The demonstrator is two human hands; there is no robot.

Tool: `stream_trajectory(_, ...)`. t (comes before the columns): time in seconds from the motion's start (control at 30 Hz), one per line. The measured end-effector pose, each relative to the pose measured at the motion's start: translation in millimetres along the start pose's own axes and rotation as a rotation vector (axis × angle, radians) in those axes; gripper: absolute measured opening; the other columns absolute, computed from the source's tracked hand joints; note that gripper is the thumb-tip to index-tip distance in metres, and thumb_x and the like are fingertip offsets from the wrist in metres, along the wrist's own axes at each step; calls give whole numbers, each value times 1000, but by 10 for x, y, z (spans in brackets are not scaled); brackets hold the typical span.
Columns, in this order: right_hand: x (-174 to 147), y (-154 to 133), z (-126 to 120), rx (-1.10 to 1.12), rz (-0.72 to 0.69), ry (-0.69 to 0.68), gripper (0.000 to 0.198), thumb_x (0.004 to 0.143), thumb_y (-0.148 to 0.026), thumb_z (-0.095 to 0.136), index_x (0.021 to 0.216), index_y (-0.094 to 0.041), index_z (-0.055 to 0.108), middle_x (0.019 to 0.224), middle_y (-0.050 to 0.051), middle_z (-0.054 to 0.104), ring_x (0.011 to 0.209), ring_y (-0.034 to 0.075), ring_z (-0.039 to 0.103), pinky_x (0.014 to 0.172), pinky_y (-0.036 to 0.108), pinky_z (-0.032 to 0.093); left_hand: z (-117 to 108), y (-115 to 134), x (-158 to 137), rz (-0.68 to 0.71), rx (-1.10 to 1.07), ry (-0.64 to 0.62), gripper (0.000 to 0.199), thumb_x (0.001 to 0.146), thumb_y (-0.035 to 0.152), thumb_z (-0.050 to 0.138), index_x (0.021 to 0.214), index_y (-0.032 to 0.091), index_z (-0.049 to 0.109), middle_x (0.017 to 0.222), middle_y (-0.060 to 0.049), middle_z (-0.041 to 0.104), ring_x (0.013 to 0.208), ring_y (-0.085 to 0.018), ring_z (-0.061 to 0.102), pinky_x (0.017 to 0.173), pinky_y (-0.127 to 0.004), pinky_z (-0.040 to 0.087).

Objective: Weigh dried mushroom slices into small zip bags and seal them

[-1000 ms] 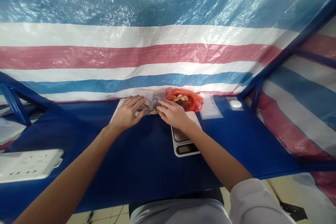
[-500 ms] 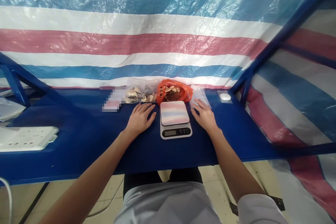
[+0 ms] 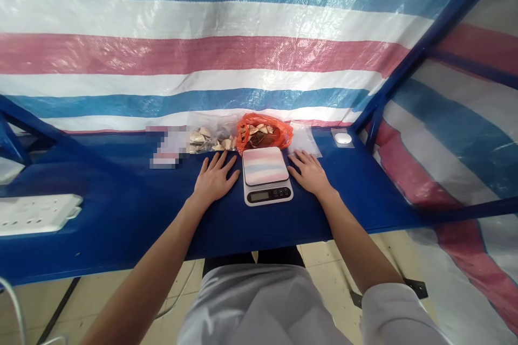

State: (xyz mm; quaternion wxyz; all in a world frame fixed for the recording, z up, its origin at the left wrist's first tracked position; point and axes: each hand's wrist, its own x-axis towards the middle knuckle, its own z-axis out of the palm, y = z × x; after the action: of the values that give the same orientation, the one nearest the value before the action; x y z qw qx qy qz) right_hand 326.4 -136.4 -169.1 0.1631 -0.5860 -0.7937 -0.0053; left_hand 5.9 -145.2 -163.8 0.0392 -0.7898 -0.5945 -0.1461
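Note:
My left hand (image 3: 216, 177) lies flat on the blue table, fingers spread, just left of a white digital kitchen scale (image 3: 265, 166). On the scale's other side my right hand (image 3: 309, 171) rests with fingers apart, its fingertips by a clear zip bag (image 3: 304, 139). Nothing sits on the weighing plate, and the display looks blank. Behind the scale an orange plastic bag (image 3: 265, 132) stands open around pale, brown-edged dried pieces. Clear bags of similar pieces (image 3: 201, 139) lie beyond my left fingertips.
A white power strip (image 3: 38, 214) lies at the table's left. A small clear packet with a white round object (image 3: 343, 138) is at the back right. Blue frame bars (image 3: 404, 70) and a striped tarp (image 3: 226, 54) enclose the table. A partly pixelated packet (image 3: 168, 146) lies back left.
The view has shifted slightly, so the table things appear a little higher and further left. My left hand's fingers are spread wider. The scale and bags keep their places relative to each other.

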Motion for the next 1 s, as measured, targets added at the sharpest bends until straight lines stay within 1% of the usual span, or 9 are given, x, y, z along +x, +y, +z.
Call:
stream_trajectory(0.17,-10,-6,0,6,0,-3,47,102,-41,45,143,-21,60,155,10,51,147,32,43,122,54,32,-3,22,-3,-21,-11,8,54,99,48,45,148,27,54,158,-11,46,147,-38,41,119,-62,31)
stream_trajectory(0.3,-7,-21,-13,-1,4,-6,47,102,-40,45,142,-21,60,155,11,51,147,32,43,122,54,32,-18,32,-9,-17,-7,-9,55,100,48,43,148,24,54,159,-13,45,148,-39,39,120,-62,29)
stream_trajectory(0.43,-14,-41,-26,5,11,6,45,102,-39,47,141,-22,61,154,10,53,146,32,44,122,54,33,-6,25,-13,-12,-8,24,54,100,48,43,148,26,54,158,-11,46,147,-38,40,120,-61,30)
stream_trajectory(0.57,13,-35,-76,37,12,73,42,101,-40,49,136,-23,65,148,9,59,142,29,50,119,48,41,-5,20,-9,-20,-7,14,54,99,48,45,148,26,54,157,-11,48,147,-38,41,120,-60,31)
stream_trajectory(0.7,169,59,-148,62,50,136,41,101,-41,49,134,-24,66,145,9,61,136,27,56,113,42,48,-55,48,-6,-32,20,-36,56,100,46,43,149,22,53,159,-13,45,148,-38,39,121,-59,29)
stream_trajectory(0.77,282,136,-159,55,52,106,41,100,-40,51,134,-22,67,146,10,61,136,28,56,113,43,48,-86,68,-5,-41,30,-60,56,100,45,42,150,20,52,160,-14,43,149,-37,37,122,-58,27)
stream_trajectory(0.87,420,247,-126,37,39,45,41,99,-38,54,133,-21,67,147,11,59,138,30,54,115,46,46,-121,88,-3,-54,29,-88,56,101,45,42,150,20,51,161,-13,41,150,-37,35,122,-57,27)
stream_trajectory(1.0,469,323,-40,27,23,31,37,97,-37,56,129,-23,69,145,10,62,136,29,56,114,46,47,-132,95,-1,-50,48,-100,56,101,45,41,151,21,50,161,-13,41,150,-37,35,123,-57,26)
